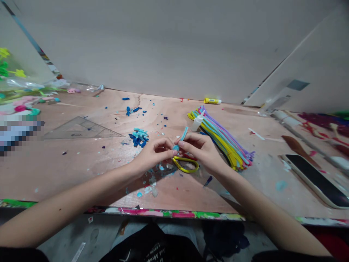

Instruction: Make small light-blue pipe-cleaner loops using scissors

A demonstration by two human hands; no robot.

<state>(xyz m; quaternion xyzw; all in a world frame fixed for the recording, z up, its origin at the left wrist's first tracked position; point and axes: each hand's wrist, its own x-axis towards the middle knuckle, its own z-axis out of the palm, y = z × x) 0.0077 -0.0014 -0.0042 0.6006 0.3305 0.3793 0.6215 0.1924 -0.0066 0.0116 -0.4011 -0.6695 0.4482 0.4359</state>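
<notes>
Left hand (154, 152) and right hand (200, 149) pinched together on blue stem (183, 135), its lower end hidden, yellow scissors (185, 164) half covered at 6 o'clock, stem bundle (223, 138) at 3 o'clock on surface (81, 160)

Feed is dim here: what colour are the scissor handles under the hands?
Yellow scissor handles, clearest in the head view.

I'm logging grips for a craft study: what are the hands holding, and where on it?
Both hands hold one light blue pipe cleaner. The left hand and right hand pinch its lower, curled end between fingertips; its free end sticks up.
</notes>
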